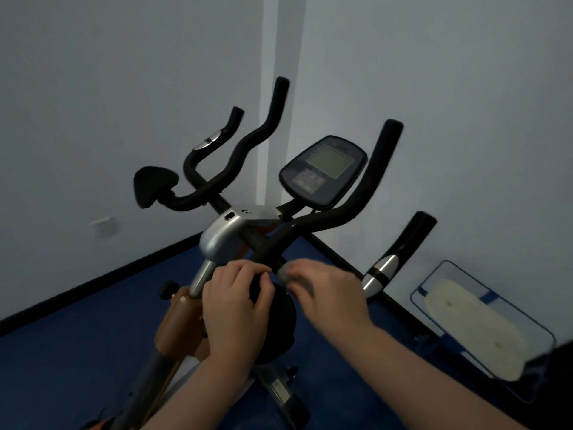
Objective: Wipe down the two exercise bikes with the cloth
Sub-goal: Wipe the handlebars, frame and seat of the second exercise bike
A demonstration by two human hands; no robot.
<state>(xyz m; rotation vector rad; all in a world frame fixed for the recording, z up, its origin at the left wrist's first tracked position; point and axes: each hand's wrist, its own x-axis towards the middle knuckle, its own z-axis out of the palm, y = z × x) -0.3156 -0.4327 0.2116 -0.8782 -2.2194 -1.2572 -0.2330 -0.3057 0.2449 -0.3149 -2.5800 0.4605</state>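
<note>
An exercise bike with a silver head, orange frame and black foam handlebars stands in front of me, its console facing me. My right hand grips a small bunched grey cloth against the black bar just below the handlebar junction; the hand is motion-blurred. Beside it, my left hand has its fingers curled over the top edge of a round black pad. A matching black pad sits on the far left bar. I see only one bike.
The bike stands in a room corner on a blue floor with black skirting. A wall socket is low on the left wall. A clear plastic box holding a pale flat object lies at the right wall.
</note>
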